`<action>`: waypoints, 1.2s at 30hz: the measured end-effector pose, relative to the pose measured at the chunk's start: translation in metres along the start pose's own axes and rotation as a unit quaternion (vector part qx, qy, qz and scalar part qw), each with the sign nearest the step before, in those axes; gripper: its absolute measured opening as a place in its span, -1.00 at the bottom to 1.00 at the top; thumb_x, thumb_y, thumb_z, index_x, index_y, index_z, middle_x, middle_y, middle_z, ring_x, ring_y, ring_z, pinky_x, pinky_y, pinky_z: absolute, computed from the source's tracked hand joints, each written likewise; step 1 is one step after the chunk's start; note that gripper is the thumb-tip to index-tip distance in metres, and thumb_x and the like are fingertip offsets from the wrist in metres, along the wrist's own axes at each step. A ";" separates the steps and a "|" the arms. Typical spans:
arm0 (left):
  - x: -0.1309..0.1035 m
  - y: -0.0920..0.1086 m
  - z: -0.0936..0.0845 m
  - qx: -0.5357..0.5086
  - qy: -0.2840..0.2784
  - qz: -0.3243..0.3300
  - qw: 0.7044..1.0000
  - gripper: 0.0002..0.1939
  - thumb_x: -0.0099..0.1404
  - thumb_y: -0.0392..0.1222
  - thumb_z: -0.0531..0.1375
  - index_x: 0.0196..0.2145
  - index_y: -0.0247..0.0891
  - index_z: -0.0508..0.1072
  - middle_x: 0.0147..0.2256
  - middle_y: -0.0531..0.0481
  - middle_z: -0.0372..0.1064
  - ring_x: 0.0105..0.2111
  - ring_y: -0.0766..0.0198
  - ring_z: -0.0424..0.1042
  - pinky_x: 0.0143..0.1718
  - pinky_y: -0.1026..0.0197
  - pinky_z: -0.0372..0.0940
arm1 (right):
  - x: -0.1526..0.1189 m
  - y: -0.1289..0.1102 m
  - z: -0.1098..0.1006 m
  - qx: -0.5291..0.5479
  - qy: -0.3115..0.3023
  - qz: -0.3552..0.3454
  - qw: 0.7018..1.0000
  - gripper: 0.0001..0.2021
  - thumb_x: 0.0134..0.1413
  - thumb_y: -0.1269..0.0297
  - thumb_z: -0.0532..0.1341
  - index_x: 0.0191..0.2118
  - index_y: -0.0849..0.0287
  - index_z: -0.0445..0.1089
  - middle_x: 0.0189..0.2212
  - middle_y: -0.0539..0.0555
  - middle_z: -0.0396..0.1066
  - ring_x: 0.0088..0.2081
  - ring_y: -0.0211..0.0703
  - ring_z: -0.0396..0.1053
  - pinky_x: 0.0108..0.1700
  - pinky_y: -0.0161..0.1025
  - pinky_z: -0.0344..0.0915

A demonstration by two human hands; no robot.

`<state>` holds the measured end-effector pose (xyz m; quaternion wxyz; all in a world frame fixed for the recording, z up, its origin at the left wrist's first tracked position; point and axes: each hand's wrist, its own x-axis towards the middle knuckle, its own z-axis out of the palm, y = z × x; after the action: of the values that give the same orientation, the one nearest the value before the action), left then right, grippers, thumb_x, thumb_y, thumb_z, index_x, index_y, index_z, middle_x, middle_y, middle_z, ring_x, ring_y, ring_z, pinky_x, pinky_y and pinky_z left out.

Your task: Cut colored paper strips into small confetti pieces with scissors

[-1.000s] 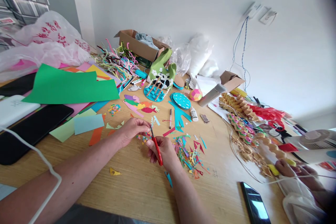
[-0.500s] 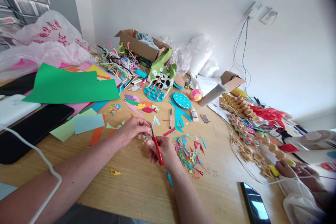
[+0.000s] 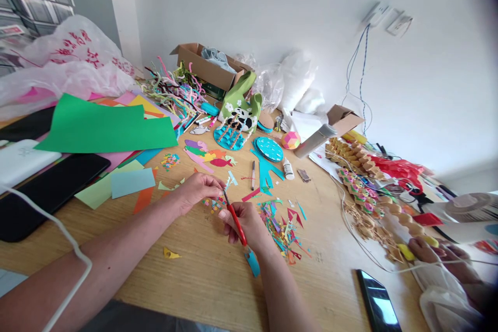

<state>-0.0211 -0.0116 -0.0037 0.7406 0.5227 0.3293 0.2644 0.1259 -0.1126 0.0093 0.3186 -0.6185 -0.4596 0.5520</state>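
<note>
In my right hand point(image 3: 247, 223) are red-handled scissors point(image 3: 236, 220), their dark blades pointing up and away toward the fingertips of my left hand point(image 3: 202, 189). That left hand pinches a small pale blue strip of paper point(image 3: 227, 182) right at the blade tips. How far the blades are apart is too small to make out. Tiny coloured paper dots point(image 3: 213, 204) lie on the table beneath the hands. Beside my right wrist spreads a heap of coloured paper scraps point(image 3: 282, 231). Cut paper fish point(image 3: 210, 154) lie beyond my left hand.
Green paper sheets point(image 3: 105, 127) and a black flat case point(image 3: 54, 197) lie on the left. A white cable point(image 3: 66, 236) crosses over my left forearm. A pen point(image 3: 252, 175) and glue bottle point(image 3: 288, 169) lie ahead. At right are a phone point(image 3: 377, 301) and another person's hands point(image 3: 426, 250).
The scissors' handles have shifted slightly right and toward me with my right hand. My left hand stays nearly in place, still pinching the paper.
</note>
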 end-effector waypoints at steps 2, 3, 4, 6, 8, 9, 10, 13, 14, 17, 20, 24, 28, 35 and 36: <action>-0.001 0.002 0.000 0.003 0.000 -0.001 1.000 -0.85 -0.15 -0.20 0.29 -0.58 -0.34 0.49 -0.19 -0.11 0.42 -0.38 0.27 0.36 -0.52 0.27 0.15 | 0.000 0.000 -0.001 -0.006 0.000 0.003 1.000 -0.60 -0.16 -0.01 0.31 -0.59 0.23 0.23 -0.76 -0.05 0.30 -0.76 -0.34 0.26 -0.75 -0.48 0.11; -0.001 0.002 0.000 0.004 -0.001 -0.002 1.000 -0.85 -0.15 -0.20 0.29 -0.58 -0.34 0.49 -0.19 -0.11 0.42 -0.38 0.26 0.36 -0.52 0.27 0.16 | 0.000 0.000 -0.001 -0.008 0.001 0.005 1.000 -0.60 -0.16 -0.01 0.31 -0.60 0.23 0.23 -0.76 -0.05 0.31 -0.76 -0.34 0.26 -0.75 -0.48 0.11; -0.001 0.002 0.000 0.005 -0.002 -0.003 1.000 -0.85 -0.15 -0.20 0.29 -0.58 -0.34 0.49 -0.18 -0.11 0.42 -0.38 0.26 0.36 -0.52 0.27 0.16 | -0.001 -0.001 -0.002 -0.010 0.002 0.007 1.000 -0.60 -0.16 0.00 0.31 -0.60 0.23 0.23 -0.76 -0.04 0.32 -0.76 -0.35 0.25 -0.76 -0.48 0.10; -0.001 0.002 0.000 0.005 -0.008 -0.005 1.000 -0.84 -0.15 -0.19 0.29 -0.57 -0.34 0.49 -0.16 -0.12 0.42 -0.38 0.27 0.35 -0.53 0.26 0.16 | -0.002 -0.004 -0.002 -0.015 0.005 0.012 1.000 -0.61 -0.17 0.01 0.32 -0.61 0.22 0.22 -0.76 -0.04 0.32 -0.77 -0.36 0.24 -0.76 -0.49 0.09; 0.000 0.002 0.000 0.003 -0.014 -0.006 1.000 -0.84 -0.14 -0.19 0.29 -0.56 -0.34 0.50 -0.15 -0.12 0.41 -0.39 0.27 0.35 -0.54 0.26 0.15 | -0.003 -0.006 -0.003 -0.021 0.008 0.020 1.000 -0.61 -0.19 0.03 0.33 -0.61 0.21 0.20 -0.77 -0.05 0.31 -0.78 -0.36 0.23 -0.78 -0.49 0.06; 0.000 0.002 0.000 0.002 -0.015 -0.006 1.000 -0.84 -0.14 -0.19 0.29 -0.56 -0.34 0.50 -0.15 -0.12 0.41 -0.39 0.27 0.35 -0.54 0.26 0.15 | -0.004 -0.008 -0.004 -0.025 0.010 0.023 0.999 -0.61 -0.19 0.03 0.33 -0.62 0.21 0.20 -0.77 -0.05 0.31 -0.78 -0.36 0.23 -0.78 -0.50 0.04; -0.001 0.002 0.000 0.001 -0.013 -0.005 1.000 -0.84 -0.15 -0.19 0.29 -0.57 -0.35 0.50 -0.16 -0.13 0.41 -0.39 0.27 0.35 -0.53 0.26 0.16 | -0.004 -0.009 -0.004 -0.029 0.010 0.026 0.999 -0.61 -0.20 0.04 0.34 -0.62 0.21 0.19 -0.77 -0.05 0.31 -0.78 -0.36 0.22 -0.79 -0.50 0.03; -0.001 0.005 0.001 0.000 -0.003 0.000 1.000 -0.84 -0.18 -0.20 0.30 -0.59 -0.36 0.49 -0.20 -0.14 0.40 -0.39 0.26 0.34 -0.53 0.26 0.16 | -0.005 -0.010 -0.005 -0.038 0.012 0.029 0.999 -0.63 -0.22 0.07 0.34 -0.62 0.21 0.20 -0.77 -0.06 0.31 -0.79 -0.36 0.22 -0.80 -0.50 0.01; -0.002 0.005 0.002 0.001 -0.003 0.000 1.000 -0.84 -0.18 -0.20 0.29 -0.60 -0.37 0.49 -0.21 -0.15 0.40 -0.39 0.26 0.34 -0.53 0.26 0.16 | -0.005 -0.010 -0.006 -0.042 0.014 0.031 0.999 -0.63 -0.23 0.07 0.35 -0.62 0.20 0.20 -0.77 -0.07 0.31 -0.79 -0.36 0.22 -0.80 -0.50 0.01; -0.003 0.007 0.003 0.005 -0.014 -0.006 1.000 -0.84 -0.17 -0.20 0.28 -0.60 -0.36 0.47 -0.25 -0.13 0.42 -0.41 0.26 0.34 -0.53 0.26 0.15 | -0.004 -0.008 -0.008 -0.058 0.024 0.034 0.997 -0.65 -0.23 0.10 0.35 -0.61 0.20 0.19 -0.78 -0.08 0.30 -0.79 -0.36 0.22 -0.81 -0.50 0.00; -0.004 0.007 0.003 0.008 -0.027 -0.009 1.000 -0.84 -0.14 -0.20 0.27 -0.57 -0.36 0.49 -0.23 -0.12 0.43 -0.43 0.29 0.33 -0.53 0.27 0.14 | -0.002 -0.005 -0.010 -0.070 0.029 0.033 0.997 -0.67 -0.22 0.13 0.34 -0.61 0.19 0.20 -0.78 -0.09 0.30 -0.79 -0.35 0.23 -0.81 -0.49 -0.01; -0.003 0.007 0.002 0.013 -0.035 -0.012 0.999 -0.83 -0.11 -0.20 0.28 -0.53 -0.36 0.50 -0.26 -0.11 0.45 -0.41 0.28 0.34 -0.53 0.28 0.14 | -0.001 -0.002 -0.012 -0.073 0.030 0.038 0.996 -0.68 -0.23 0.15 0.34 -0.61 0.18 0.19 -0.79 -0.10 0.30 -0.78 -0.33 0.23 -0.81 -0.48 0.00; -0.003 0.006 0.003 0.004 -0.032 -0.004 0.999 -0.84 -0.11 -0.19 0.29 -0.57 -0.35 0.49 -0.33 -0.11 0.46 -0.43 0.28 0.35 -0.52 0.29 0.14 | -0.001 -0.003 -0.012 -0.074 0.035 0.040 0.996 -0.68 -0.24 0.15 0.34 -0.62 0.19 0.20 -0.80 -0.10 0.29 -0.79 -0.33 0.23 -0.81 -0.48 0.00; -0.002 0.006 0.004 -0.073 0.006 -0.043 0.996 -0.82 -0.14 -0.19 0.34 -0.56 -0.34 0.49 -0.39 -0.08 0.49 -0.50 0.33 0.34 -0.55 0.30 0.13 | -0.001 -0.006 -0.019 -0.078 0.073 0.025 0.994 -0.63 -0.23 0.04 0.33 -0.63 0.19 0.20 -0.78 -0.08 0.30 -0.79 -0.34 0.22 -0.80 -0.47 0.01; -0.002 0.005 0.004 -0.082 0.002 -0.048 0.995 -0.82 -0.14 -0.19 0.34 -0.55 -0.34 0.50 -0.41 -0.08 0.50 -0.50 0.32 0.35 -0.56 0.30 0.13 | -0.001 -0.006 -0.021 -0.081 0.083 0.027 0.993 -0.62 -0.22 0.02 0.32 -0.63 0.19 0.20 -0.78 -0.07 0.30 -0.79 -0.34 0.22 -0.80 -0.47 0.01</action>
<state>-0.0197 -0.0134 0.0027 0.7923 0.4432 0.3325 0.2556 0.1450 -0.1088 0.0187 0.2897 -0.6978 -0.4580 0.4683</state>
